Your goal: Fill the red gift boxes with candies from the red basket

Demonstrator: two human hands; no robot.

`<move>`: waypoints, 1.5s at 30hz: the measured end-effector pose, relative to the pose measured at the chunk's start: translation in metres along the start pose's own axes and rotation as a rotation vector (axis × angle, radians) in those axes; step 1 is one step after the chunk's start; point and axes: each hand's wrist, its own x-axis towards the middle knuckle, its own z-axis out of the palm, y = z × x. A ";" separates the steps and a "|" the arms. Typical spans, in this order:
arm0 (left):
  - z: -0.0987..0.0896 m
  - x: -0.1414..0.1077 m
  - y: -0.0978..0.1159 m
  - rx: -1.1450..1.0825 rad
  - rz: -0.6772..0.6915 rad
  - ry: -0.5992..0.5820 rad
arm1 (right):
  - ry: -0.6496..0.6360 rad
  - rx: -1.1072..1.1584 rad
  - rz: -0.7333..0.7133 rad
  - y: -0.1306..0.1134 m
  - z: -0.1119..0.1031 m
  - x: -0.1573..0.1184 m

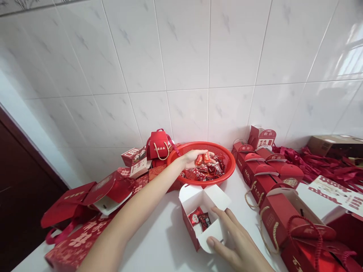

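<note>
Checking from afar: the box [200, 200] at bottom centre has some sweets [195, 217], not yet closed — my half-curled left hand [191, 159] holds more; my right hand [239, 236], partly open, grips a flap [204, 238].

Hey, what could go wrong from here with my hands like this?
The red wrapped sweets in your left hand might slip from its fingers, perhaps into the red basket below. The open box could tip if your right hand, at its flap, pushes unevenly.
</note>
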 end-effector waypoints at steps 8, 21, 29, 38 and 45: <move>0.012 -0.034 0.003 0.034 -0.044 -0.135 | 0.006 -0.049 -0.038 0.000 0.001 -0.002; 0.029 -0.087 -0.010 0.471 -0.147 -0.313 | 0.056 -0.131 -0.068 -0.015 -0.002 -0.006; 0.035 -0.112 -0.018 0.773 -0.226 -0.355 | 0.124 -0.175 -0.178 -0.012 0.001 -0.007; 0.036 -0.111 -0.022 0.952 -0.237 -0.368 | 0.122 -0.156 -0.145 -0.008 0.004 -0.005; 0.012 -0.066 -0.006 1.076 0.136 -0.068 | 0.113 -0.133 -0.150 -0.007 0.006 0.000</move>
